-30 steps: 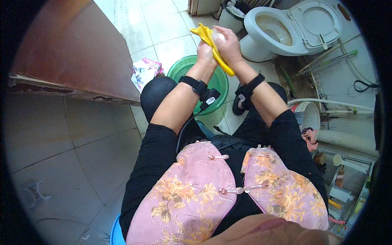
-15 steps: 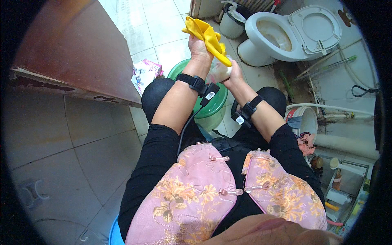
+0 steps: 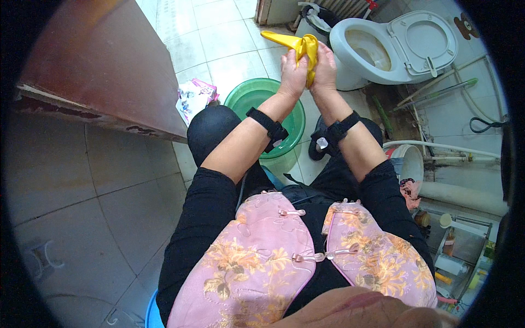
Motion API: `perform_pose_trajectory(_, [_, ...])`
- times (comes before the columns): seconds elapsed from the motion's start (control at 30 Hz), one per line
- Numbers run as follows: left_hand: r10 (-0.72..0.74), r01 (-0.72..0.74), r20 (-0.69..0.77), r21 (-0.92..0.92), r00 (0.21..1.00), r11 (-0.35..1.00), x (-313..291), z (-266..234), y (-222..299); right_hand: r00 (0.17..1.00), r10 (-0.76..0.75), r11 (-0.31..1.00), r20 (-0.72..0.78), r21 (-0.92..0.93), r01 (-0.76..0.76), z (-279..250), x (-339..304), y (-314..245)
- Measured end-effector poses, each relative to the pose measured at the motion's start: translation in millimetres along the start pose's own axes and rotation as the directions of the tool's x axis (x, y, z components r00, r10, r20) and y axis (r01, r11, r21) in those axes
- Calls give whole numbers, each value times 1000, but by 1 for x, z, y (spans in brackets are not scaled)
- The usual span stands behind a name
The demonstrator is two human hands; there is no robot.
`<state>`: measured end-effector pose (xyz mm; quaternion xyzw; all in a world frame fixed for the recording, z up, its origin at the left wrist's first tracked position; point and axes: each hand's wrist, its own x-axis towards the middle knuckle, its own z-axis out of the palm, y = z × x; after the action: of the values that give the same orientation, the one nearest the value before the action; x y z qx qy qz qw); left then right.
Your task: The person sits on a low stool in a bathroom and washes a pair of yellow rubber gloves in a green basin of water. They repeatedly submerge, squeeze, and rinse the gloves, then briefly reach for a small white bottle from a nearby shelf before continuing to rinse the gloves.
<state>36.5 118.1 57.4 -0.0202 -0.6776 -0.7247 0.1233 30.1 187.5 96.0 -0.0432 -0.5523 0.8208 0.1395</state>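
Observation:
Out ahead of me, over the floor just beyond the basin, both hands are closed on a crumpled yellow rubber glove [image 3: 310,48]. My left hand [image 3: 294,77] grips it from the left side, with one narrow yellow part sticking out to the left above the fingers. Close beside it, my right hand [image 3: 325,70] is wrapped around the glove's right side. The palms and some fingertips are hidden. Below my left forearm, between my knees, stands a green basin [image 3: 232,97] on the floor.
A white toilet [image 3: 342,41] with its lid raised and a dark bin [image 3: 320,21] stand at the far right. A colourful package [image 3: 196,97] lies left of the basin, near a brown door [image 3: 104,60]. At right are a bucket [image 3: 411,161] and a shelf rack [image 3: 465,240].
My right hand has moved up beside my left and now grips the yellow glove too. The whitish, see-through thing it held before is out of sight. The glove is bunched differently.

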Motion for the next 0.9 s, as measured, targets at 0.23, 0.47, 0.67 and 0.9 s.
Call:
perform_pose_trajectory(0.23, [333,-299,-112,246,936,922,-2,-8,3,996,-6,994,86,-112,16,7,-21,-8])
perform_pose_trajectory(0.47, [-301,203,-5,-727,954,656,18,-19,-8,876,-265,758,403,-475,447,14,-62,1])
perform_pose_trajectory(0.67, [-553,484,254,-814,794,320,22,-28,-4,883,-284,773,374,-455,442,13,-47,-21])
perform_pose_trajectory(0.9, [-501,511,313,-795,807,327,13,-12,-9,893,-256,687,369,-581,437,2,-1,-5])
